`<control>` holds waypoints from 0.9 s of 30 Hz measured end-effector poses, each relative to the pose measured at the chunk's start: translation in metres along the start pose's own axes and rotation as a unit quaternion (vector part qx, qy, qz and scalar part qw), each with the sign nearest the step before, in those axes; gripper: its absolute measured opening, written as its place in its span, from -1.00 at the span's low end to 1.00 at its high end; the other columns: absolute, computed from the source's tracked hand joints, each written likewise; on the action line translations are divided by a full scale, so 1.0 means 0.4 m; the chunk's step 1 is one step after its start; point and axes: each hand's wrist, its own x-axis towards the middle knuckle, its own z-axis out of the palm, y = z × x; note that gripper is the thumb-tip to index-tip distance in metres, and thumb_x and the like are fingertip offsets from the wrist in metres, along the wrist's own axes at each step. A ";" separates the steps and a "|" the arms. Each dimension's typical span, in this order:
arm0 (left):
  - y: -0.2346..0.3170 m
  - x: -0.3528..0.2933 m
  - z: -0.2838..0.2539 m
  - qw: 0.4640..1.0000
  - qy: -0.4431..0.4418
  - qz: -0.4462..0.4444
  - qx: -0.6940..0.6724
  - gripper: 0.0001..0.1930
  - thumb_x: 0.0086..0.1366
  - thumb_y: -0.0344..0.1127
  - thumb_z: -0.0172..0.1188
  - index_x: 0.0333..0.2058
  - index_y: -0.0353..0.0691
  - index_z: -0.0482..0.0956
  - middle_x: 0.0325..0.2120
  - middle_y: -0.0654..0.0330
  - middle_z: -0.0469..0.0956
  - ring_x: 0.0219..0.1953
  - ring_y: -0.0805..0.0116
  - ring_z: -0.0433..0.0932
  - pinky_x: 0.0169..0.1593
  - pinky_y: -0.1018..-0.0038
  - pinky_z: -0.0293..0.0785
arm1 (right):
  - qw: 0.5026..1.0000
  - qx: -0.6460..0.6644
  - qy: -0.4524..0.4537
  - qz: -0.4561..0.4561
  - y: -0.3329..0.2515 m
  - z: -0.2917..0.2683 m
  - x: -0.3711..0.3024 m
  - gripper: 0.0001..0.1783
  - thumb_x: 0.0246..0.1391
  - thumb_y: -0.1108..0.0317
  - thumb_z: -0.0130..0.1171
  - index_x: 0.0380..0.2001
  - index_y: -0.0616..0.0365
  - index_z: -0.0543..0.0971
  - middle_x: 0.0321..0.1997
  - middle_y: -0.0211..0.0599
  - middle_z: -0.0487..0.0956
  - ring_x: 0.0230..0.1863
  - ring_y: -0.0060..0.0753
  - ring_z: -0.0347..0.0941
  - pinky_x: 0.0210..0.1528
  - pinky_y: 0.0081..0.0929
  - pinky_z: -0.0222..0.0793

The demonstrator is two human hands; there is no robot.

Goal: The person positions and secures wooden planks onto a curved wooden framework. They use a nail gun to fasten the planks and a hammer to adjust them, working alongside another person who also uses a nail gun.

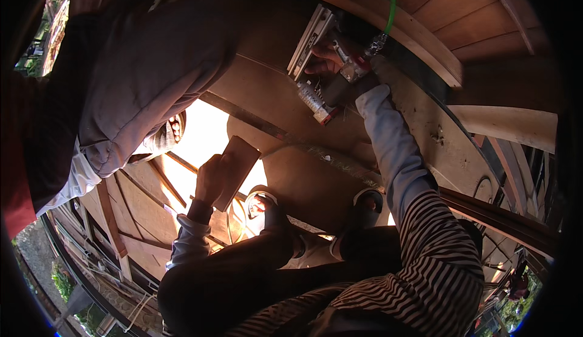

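My right hand (325,60), at the end of a light grey sleeve, is wrapped round a pneumatic nail gun (314,102). The gun has a silver cylindrical head and a long straight magazine (311,40). A green air hose (393,3) runs to its fitting from the upper edge. My left hand (210,178) is closed on the edge of a flat reddish-brown wooden board (240,168), held tilted above the floor near my foot. Gun and board are apart. Shadow hides some of the fingers on both hands.
Another person in a dark garment (152,75) leans in from the left, a foot showing at its edge. Brown sheets and dark rails lie underfoot, with bright sunlight between them. A curved wooden beam (425,45) and planks (467,3) stand at the upper right.
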 end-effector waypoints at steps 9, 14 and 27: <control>0.100 0.022 0.027 0.996 0.005 0.059 0.062 -0.60 0.34 -0.06 -0.06 -0.24 -0.31 0.56 -0.45 -0.11 0.57 -0.34 -0.02 0.57 -0.27 0.27 0.43 | 0.976 0.209 -0.037 -0.046 0.076 -0.044 -0.078 -0.33 0.19 -0.16 -0.07 0.14 0.16 0.34 0.18 -0.07 0.38 0.16 -0.07 0.35 0.12 -0.09 0.36; 0.108 0.039 0.065 0.990 0.005 0.097 0.106 -0.61 0.33 -0.06 -0.05 -0.26 -0.30 0.56 -0.44 -0.11 0.57 -0.34 -0.06 0.56 -0.25 0.25 0.43 | 0.946 0.212 0.158 -0.188 0.015 0.076 -0.216 -0.19 0.14 -0.31 -0.19 0.18 0.16 0.29 0.20 -0.04 0.35 0.22 0.00 0.26 0.22 -0.04 0.20; 0.196 0.087 0.178 0.998 -0.043 0.042 0.007 -0.56 0.32 0.05 -0.06 -0.34 -0.25 0.56 -0.47 -0.10 0.56 -0.30 -0.10 0.55 -0.22 0.15 0.41 | 0.916 -0.170 0.316 -0.182 0.014 0.167 -0.279 -0.56 0.04 0.38 0.22 0.01 0.24 0.42 -0.18 -0.36 0.57 -0.15 -0.54 0.49 -0.14 -0.54 0.40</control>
